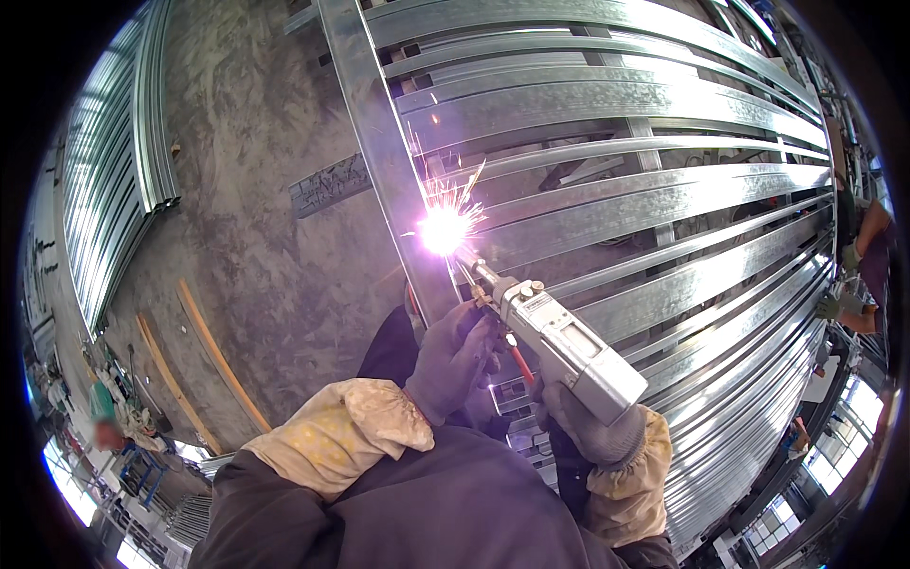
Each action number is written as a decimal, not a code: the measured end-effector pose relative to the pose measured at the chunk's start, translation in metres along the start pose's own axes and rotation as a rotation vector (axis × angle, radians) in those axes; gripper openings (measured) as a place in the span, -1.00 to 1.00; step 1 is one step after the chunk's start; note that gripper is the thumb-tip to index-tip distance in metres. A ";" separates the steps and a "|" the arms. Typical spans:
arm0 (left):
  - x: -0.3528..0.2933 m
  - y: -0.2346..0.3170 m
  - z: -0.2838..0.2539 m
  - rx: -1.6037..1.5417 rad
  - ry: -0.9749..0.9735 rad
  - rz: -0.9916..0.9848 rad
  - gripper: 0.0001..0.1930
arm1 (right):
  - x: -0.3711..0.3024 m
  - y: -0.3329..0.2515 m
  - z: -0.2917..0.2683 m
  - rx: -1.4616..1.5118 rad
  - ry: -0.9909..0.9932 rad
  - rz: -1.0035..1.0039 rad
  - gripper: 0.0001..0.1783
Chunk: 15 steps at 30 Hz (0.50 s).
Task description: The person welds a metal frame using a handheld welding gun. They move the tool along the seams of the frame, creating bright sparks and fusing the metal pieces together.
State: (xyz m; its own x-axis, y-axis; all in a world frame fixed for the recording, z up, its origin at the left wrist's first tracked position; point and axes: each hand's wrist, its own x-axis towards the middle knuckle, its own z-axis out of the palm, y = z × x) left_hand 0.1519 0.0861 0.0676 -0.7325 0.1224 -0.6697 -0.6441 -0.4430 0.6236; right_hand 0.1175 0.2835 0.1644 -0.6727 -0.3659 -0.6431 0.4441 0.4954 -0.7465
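A silver-grey box-shaped welding gun (573,351) points up and left, its nozzle near a metal joint. A glaring white-pink arc with flying sparks hides the joint itself. My right hand (597,431), in a grey glove, is wrapped round the gun's rear from below. Farther forward, my gloved left hand (450,360) is closed at the brass fitting under the nozzle, its fingertips partly hidden. The arc burns where a wide galvanized side beam (379,142) meets the long crosswise metal bars (654,194). A red piece (521,360) shows beneath the gun.
More metal profiles (118,161) lie stacked at the left. Two wooden strips (223,356) rest on the concrete floor (237,123). A flat metal piece (332,185) sticks out left of the beam. At the right edge, another person's gloved hand (839,305) is by the bars' far ends.
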 end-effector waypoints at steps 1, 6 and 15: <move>0.000 -0.001 0.000 0.003 0.000 0.002 -0.65 | 0.000 0.002 0.001 0.009 0.002 0.020 -0.61; 0.001 0.000 0.001 0.031 0.021 0.017 -0.65 | -0.001 0.004 0.000 0.027 -0.005 0.042 -0.62; -0.002 0.003 -0.001 0.105 -0.021 -0.007 -0.64 | -0.006 -0.011 0.000 0.363 0.015 0.072 -0.65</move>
State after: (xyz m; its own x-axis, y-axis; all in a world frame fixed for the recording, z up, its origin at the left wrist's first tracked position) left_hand 0.1520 0.0838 0.0703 -0.7316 0.1438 -0.6664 -0.6679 -0.3470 0.6583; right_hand 0.1168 0.2804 0.1761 -0.6396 -0.3273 -0.6955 0.6698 0.2067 -0.7132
